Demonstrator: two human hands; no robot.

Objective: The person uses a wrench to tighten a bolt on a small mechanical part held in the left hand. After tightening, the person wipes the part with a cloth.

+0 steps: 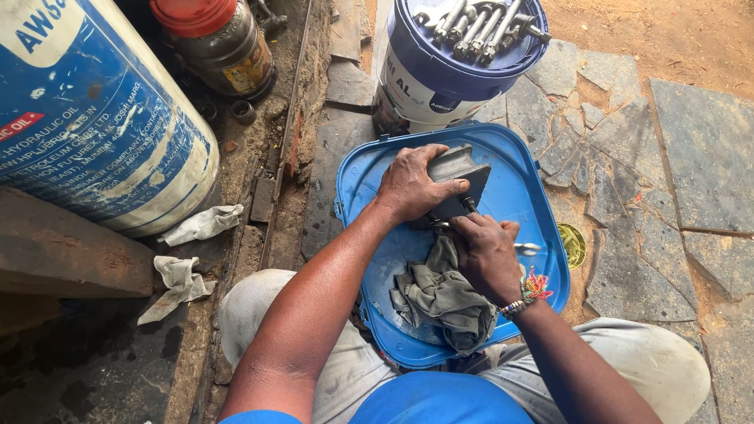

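My left hand (412, 186) grips a dark grey metal block (458, 177) and holds it upright on a blue plastic lid (522, 192) that lies on the ground between my knees. My right hand (487, 255), with a coloured thread band at the wrist, closes on a grey-green rag (440, 298) just below the block and presses it against the block's lower end. A thin metal tool tip (528, 249) sticks out to the right of that hand. Most of the rag lies bunched on the lid.
A blue and white bucket (440, 78) holding several wrenches (479, 27) stands beyond the lid. A large blue and white oil drum (86, 110) and a red-capped dark jar (224, 47) are at the left. White rags (200, 224) lie by the drum. A round yellow lid (573, 243) rests on the stone paving.
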